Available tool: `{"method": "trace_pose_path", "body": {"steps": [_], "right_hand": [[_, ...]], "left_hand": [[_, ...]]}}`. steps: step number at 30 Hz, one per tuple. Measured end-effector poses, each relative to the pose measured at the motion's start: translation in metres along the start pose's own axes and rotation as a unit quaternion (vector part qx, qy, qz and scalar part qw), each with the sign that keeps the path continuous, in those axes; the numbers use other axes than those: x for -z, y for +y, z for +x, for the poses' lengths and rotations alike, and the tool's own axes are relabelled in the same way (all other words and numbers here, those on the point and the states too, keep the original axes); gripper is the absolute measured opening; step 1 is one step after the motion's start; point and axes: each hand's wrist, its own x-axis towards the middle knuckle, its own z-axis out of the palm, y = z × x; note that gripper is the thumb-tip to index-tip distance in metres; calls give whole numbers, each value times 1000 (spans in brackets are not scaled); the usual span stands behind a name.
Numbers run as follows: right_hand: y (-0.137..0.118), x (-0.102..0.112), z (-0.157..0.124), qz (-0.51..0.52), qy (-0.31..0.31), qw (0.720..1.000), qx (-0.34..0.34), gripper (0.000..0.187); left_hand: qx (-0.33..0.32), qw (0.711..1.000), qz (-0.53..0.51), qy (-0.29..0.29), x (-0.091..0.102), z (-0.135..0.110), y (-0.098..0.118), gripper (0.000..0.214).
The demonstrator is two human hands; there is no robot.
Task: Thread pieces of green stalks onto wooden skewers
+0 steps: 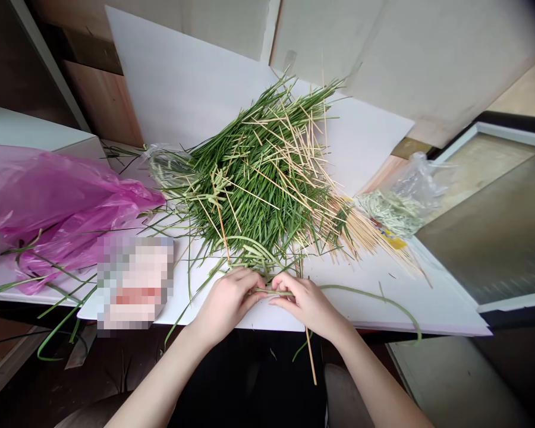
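At the front edge of the white board, my left hand [236, 294] and my right hand [307, 300] are close together, fingertips pinched on a thin green chive-like strand [279, 292]. From the right hand a long strand end [370, 289] curves out to the right and droops over the edge. A thin wooden skewer [311, 356] passes by the right hand and sticks out below the board; whether the fingers grip it is hidden. Just beyond the hands, a large heap of long green chives [258, 196] lies with pale skewers [294, 148] scattered across it.
A bundle of skewers [361, 229] lies right of the heap, beside a clear bag of pale green pieces [395, 208]. On the left are a pink plastic bag [66, 208] and a blurred-out flat object [136, 282]. Loose leaves hang over the front edge of the board [410, 309].
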Motion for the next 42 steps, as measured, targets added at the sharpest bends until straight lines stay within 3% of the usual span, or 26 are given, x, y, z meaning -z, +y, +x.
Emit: {"method": "trace_pose_path", "body": {"steps": [2,7,12,16,30,35,42], "right_hand": [[4,6,-4,6,4,1000,-1,5],[6,12,-12,18,4,1000,5,21],[-3,3,-12,14,4,1000,18,23],[-9,-2,-10,27,-6,999,22,25],[-11,13,-12,102,-66,992,23,36],[-13,13,-15,81,-21,994,69,28],[-14,6,-15,-22,112,978,175,36]], "left_hand": [[-5,1000,8,8,5,0,-2,9],[-13,999,33,3,11,1,-3,9],[-62,996,47,-48,5,1,6,22],[-63,996,54,-41,0,1,11,23],[-77,995,8,-58,5,1,15,31],[-42,993,-93,-66,6,3,22,42],[41,977,-207,-44,4,2,29,47]]}}
